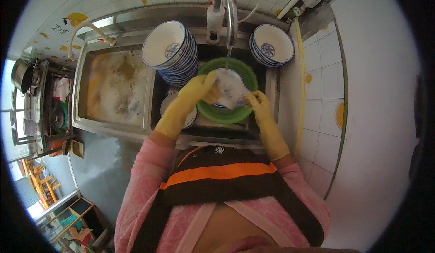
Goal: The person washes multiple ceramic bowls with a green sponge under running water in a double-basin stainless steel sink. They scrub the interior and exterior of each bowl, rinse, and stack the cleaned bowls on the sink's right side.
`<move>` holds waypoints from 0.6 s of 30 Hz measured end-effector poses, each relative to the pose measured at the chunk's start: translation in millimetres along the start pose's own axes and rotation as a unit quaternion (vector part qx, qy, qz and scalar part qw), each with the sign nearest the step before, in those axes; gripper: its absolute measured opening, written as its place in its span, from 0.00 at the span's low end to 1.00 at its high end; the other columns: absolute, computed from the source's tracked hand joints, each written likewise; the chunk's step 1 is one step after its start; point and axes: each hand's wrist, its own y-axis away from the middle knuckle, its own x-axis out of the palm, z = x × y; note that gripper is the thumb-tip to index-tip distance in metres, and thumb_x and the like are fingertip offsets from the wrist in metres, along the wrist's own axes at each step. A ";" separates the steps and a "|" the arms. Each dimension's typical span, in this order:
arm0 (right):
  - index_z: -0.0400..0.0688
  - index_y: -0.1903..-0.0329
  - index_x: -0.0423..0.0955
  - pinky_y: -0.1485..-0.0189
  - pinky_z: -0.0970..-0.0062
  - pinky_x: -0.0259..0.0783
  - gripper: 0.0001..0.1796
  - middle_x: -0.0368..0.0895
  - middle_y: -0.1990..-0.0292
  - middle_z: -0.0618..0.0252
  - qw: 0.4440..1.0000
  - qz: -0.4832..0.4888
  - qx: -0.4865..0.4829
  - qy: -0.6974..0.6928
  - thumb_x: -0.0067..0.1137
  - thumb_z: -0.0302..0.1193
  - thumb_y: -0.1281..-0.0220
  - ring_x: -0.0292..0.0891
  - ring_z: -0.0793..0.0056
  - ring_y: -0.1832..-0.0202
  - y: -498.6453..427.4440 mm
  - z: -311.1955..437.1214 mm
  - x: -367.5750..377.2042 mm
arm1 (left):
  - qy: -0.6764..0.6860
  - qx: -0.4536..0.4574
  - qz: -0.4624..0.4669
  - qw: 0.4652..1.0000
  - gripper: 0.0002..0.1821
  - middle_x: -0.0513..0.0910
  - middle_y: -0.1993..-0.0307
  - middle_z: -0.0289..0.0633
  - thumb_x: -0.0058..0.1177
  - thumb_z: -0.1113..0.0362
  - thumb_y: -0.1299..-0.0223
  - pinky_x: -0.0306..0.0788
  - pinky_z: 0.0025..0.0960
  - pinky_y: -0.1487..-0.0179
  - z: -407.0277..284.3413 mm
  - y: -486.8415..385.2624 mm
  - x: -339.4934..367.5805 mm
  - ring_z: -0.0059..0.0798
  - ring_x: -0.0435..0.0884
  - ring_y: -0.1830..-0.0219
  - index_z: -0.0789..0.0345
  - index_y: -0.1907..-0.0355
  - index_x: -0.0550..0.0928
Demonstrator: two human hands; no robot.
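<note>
Both of my hands wear yellow rubber gloves and are over a green plastic basin (227,117) in the right sink. My right hand (257,103) grips the right edge of a white-and-blue bowl (232,91), which is blurred by motion. At that bowl's left side is my left hand (204,87), its fingers blurred; whether they grip it cannot be made out. Behind the blurred shape, a round white rim shows in the basin. Water runs from the curved metal faucet (231,18) into the basin.
A tall stack of blue-patterned bowls (166,45) stands left of the basin, and a shorter bowl stack (272,45) at the back right. Another bowl (190,118) sits partly behind my left forearm. The left sink (117,86) holds foamy, cloudy water. A tiled wall (321,83) rises close on the right.
</note>
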 end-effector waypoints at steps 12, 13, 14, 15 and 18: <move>0.43 0.43 0.77 0.45 0.63 0.77 0.17 0.80 0.60 0.65 0.935 -0.187 -0.228 -0.196 0.61 0.39 0.25 0.75 0.71 0.60 5.5 123.4 -50.7 | -0.672 0.219 0.058 0.705 0.14 0.89 0.60 0.50 0.58 0.60 0.39 0.79 0.51 0.46 128.0 -64.1 31.4 0.55 0.86 0.53 0.64 0.56 0.89; 0.42 0.45 0.78 0.46 0.65 0.76 0.16 0.81 0.61 0.65 0.942 -0.224 -0.239 -0.076 0.63 0.37 0.26 0.76 0.72 0.60 -3.6 130.1 -53.9 | -0.666 0.212 0.073 0.712 0.13 0.89 0.60 0.50 0.59 0.59 0.38 0.79 0.52 0.48 124.8 -67.6 32.3 0.55 0.86 0.54 0.64 0.58 0.89; 0.41 0.47 0.80 0.46 0.67 0.76 0.14 0.81 0.61 0.65 0.934 -0.260 -0.243 0.043 0.64 0.35 0.28 0.76 0.72 0.60 -12.3 134.5 -56.7 | -0.652 0.211 0.086 0.723 0.13 0.89 0.61 0.50 0.59 0.58 0.38 0.79 0.52 0.49 119.8 -68.3 31.7 0.54 0.86 0.55 0.64 0.60 0.89; 0.40 0.49 0.82 0.47 0.69 0.75 0.13 0.82 0.62 0.66 0.906 -0.280 -0.275 0.159 0.66 0.34 0.29 0.77 0.73 0.59 -22.8 137.2 -59.1 | -0.637 0.215 0.093 0.735 0.13 0.89 0.61 0.50 0.59 0.58 0.37 0.79 0.52 0.50 113.2 -68.2 30.6 0.54 0.86 0.56 0.65 0.61 0.90; 0.38 0.58 0.85 0.51 0.68 0.76 0.10 0.87 0.59 0.59 0.867 -0.255 -0.382 0.193 0.73 0.28 0.41 0.82 0.66 0.56 -67.7 132.6 -56.5 | -0.512 0.271 0.027 0.815 0.16 0.88 0.62 0.51 0.61 0.54 0.34 0.79 0.45 0.52 94.1 -62.6 24.8 0.47 0.87 0.58 0.66 0.60 0.89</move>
